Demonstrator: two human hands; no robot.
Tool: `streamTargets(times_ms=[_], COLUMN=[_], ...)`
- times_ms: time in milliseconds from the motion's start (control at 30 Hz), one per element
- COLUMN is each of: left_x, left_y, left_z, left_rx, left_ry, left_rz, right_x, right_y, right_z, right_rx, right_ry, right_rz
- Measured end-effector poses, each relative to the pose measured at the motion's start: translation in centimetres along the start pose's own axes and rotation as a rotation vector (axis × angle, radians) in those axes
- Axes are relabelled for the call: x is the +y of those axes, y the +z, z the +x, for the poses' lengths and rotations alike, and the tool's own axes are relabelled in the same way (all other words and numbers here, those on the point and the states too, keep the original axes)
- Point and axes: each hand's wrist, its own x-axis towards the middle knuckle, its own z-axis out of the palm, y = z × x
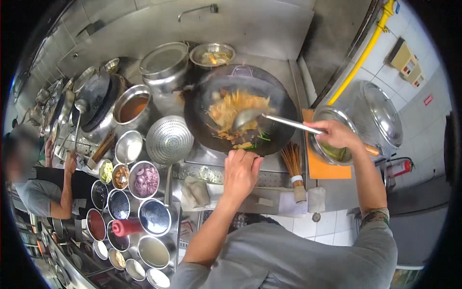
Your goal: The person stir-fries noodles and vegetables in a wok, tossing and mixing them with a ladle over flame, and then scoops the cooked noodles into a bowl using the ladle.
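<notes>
In the head view, my right hand (336, 134) is closed round the handle of a metal ladle (284, 121). The ladle's bowl dips into yellowish sliced food (236, 108) with green pieces in a large dark wok (283, 101). The food is blurred, as if in motion. At the wok's near edge, my left hand (241, 174) has its fingers curled over the rim and appears to grip it. A bamboo wok brush (293, 166) lies to the right of that hand, and a folded cloth (195, 192) to its left.
A perforated strainer (169, 139) rests left of the wok, beside a pot of brown liquid (133, 108). Several ingredient bowls, one with sliced red onion (146, 180), and a red squeeze bottle (126, 227) stand lower left. Another person (36, 188) works at far left. A glass-like bowl (332, 149) sits right.
</notes>
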Motion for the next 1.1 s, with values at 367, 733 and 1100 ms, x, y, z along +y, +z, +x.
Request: streamTargets(times_ms=[367,733,1100], left_x=[-0.4,-1.1,-0.3], left_y=[0.4,-0.9,-15.1], left_z=[-6.5,-1.2,-13.2], left_rx=[-0.03,-0.035,-0.004], left_ry=[-0.028,-0.049,-0.448], left_rz=[-0.012,0.077,0.055], right_x=[-1.9,-5.5,-22.4], right_y=[1.6,11.5,13.8], right_z=[-2.9,2.1,21.6], right_rx=[0.193,0.317,-0.138], right_ry=[0.144,0.465,0.046], right_rz=[-0.09,1.208,1.334])
